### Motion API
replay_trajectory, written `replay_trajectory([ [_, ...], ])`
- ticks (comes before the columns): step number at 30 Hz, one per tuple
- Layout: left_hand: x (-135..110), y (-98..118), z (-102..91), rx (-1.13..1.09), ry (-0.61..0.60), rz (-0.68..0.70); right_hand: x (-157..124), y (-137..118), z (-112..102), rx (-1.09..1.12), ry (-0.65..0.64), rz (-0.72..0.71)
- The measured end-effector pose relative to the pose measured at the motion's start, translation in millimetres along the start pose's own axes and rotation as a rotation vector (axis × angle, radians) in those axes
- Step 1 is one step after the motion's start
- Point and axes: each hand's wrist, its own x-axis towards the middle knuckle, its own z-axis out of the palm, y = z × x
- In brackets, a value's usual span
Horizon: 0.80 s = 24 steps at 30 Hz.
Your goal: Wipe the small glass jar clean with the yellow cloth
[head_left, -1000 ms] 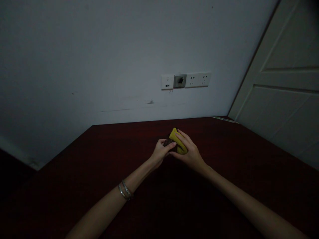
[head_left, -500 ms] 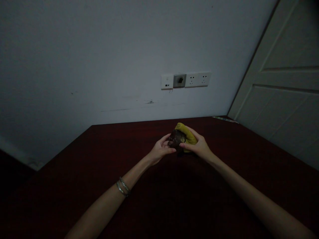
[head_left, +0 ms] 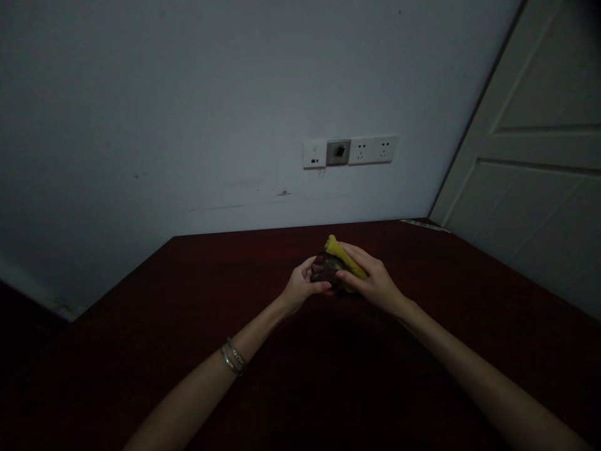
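Observation:
Both of my hands meet above the dark red table, near its far edge. My left hand is closed on a small dark rounded object, thumb and fingers pinching its left side. My right hand grips a folded yellow cloth and presses it against the object's right side and top. In the dim light I cannot make out what the dark object is. Two thin bracelets sit on my left wrist.
A white wall rises behind the table, with a row of sockets and a switch above the hands. A white panelled door stands at the right. A thin light strip lies at the table's far right corner.
My right hand has drawn the yellow cloth back over the top of the dark object, after opening away to the right half a second ago. My left hand keeps hold of the object.

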Motion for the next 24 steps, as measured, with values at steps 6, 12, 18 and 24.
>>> replay_trajectory([
  [6,-2.0,-1.5,1.7,0.0,0.025,-0.055,-3.2,-6.4,1.9,-0.141,-0.044,-0.101],
  [12,-3.1,-6.6,-1.3,-0.073,0.112,-0.072,-4.8,-6.7,4.6,-0.154,-0.072,-0.139],
  [18,-1.4,-7.2,-4.2,-0.105,0.148,-0.068,5.2,-7.2,8.4,-0.197,-0.149,-0.242],
  [24,3.8,-1.5,-2.9,-0.093,0.17,-0.088,23.9,-5.2,14.6,-0.17,-0.204,-0.203],
])
